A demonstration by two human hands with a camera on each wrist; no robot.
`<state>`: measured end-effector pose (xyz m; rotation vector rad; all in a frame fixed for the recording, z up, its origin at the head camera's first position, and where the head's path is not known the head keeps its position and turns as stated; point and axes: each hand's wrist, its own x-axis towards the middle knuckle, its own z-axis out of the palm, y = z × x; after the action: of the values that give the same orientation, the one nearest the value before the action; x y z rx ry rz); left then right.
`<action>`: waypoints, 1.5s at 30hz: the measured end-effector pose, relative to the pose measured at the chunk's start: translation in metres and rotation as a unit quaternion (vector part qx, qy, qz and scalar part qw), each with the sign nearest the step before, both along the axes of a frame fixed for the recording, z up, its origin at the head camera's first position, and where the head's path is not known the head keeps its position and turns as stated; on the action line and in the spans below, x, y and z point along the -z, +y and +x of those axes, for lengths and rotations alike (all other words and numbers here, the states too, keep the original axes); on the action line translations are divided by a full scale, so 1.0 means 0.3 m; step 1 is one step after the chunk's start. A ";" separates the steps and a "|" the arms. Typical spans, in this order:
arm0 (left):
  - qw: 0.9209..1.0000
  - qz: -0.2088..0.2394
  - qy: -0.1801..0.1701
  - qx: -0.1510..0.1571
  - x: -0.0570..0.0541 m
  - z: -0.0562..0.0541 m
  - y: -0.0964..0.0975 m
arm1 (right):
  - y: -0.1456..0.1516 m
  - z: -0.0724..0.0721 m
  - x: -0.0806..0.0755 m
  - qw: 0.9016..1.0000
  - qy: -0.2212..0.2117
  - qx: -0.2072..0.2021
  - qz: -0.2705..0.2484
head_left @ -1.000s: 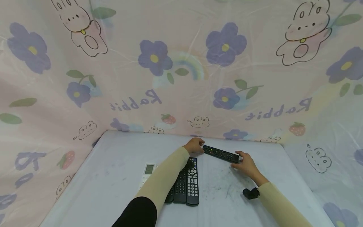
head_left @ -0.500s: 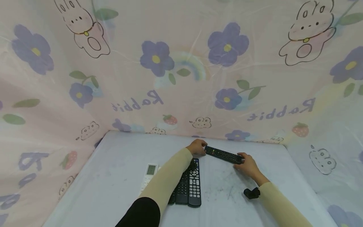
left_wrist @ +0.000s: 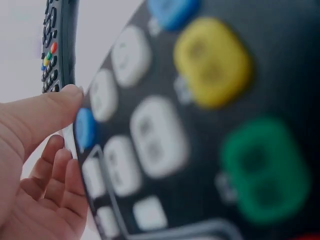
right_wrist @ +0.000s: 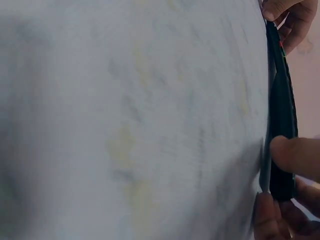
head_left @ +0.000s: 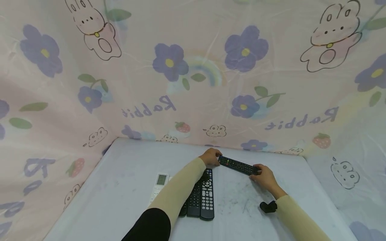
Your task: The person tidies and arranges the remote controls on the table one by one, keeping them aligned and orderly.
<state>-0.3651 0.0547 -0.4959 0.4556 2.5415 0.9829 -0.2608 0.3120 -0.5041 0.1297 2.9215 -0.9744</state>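
Note:
A slim black remote control lies slantwise near the back of the table, held between both hands. My left hand pinches its far left end; in the left wrist view the thumb meets the lower end of that remote. My right hand grips the right end, its thumb against the long side in the right wrist view. Below my left forearm, several black remotes lie side by side, the rightmost one with pale keys. A white remote with a grey screen is partly hidden by the sleeve.
The white table ends at a back wall of curtain printed with flowers and rabbits, which also runs along both sides. A black wrist camera juts from my right wrist over the table.
The head view has shifted slightly, so the scene sits a little further right. Both hands stay at the two ends of the black remote, and the other remotes have not moved.

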 end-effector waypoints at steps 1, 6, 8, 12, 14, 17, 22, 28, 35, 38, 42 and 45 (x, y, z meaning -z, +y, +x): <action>1.000 -0.005 0.003 0.003 0.000 -0.001 -0.002 | -0.001 0.003 0.001 1.000 0.001 0.000 0.001; 1.000 -0.027 0.009 0.013 0.004 -0.008 -0.008 | 0.004 0.022 0.001 1.000 0.012 -0.008 -0.004; 0.999 -0.032 0.012 0.023 -0.003 -0.006 -0.012 | 0.008 0.037 -0.006 1.000 0.018 -0.015 -0.006; 0.999 -0.016 0.013 0.043 -0.041 0.013 -0.032 | 0.006 0.064 -0.031 0.999 0.032 -0.026 -0.027; 0.999 -0.004 0.008 0.050 -0.063 0.023 -0.047 | -0.002 0.073 -0.042 0.998 0.034 -0.029 -0.039; 0.999 -0.004 0.006 0.053 -0.081 0.027 -0.062 | -0.021 0.082 -0.053 0.998 0.034 -0.031 -0.042; 0.998 0.008 -0.004 0.056 -0.094 0.021 -0.072 | -0.056 0.101 -0.074 0.998 0.046 -0.025 -0.032; 0.996 0.023 0.012 0.081 -0.101 0.009 -0.081 | -0.101 0.135 -0.082 0.998 0.048 -0.012 -0.039; 0.994 0.026 0.035 0.098 -0.113 0.000 -0.095 | -0.135 0.166 -0.096 0.998 0.052 -0.019 -0.040; 0.994 0.027 0.041 0.102 -0.117 0.002 -0.099 | -0.147 0.179 -0.104 0.997 0.058 -0.024 -0.034; 0.994 0.030 0.042 0.098 -0.114 0.010 -0.104 | -0.165 0.202 -0.110 0.997 0.064 -0.029 -0.039; 0.994 0.044 0.031 0.095 -0.112 0.021 -0.110 | -0.182 0.224 -0.108 0.997 0.058 -0.030 -0.044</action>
<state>-0.3588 0.0216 -0.4624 0.7502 2.4595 1.0263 -0.1935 0.2573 -0.4717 -0.0212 2.9603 -1.1348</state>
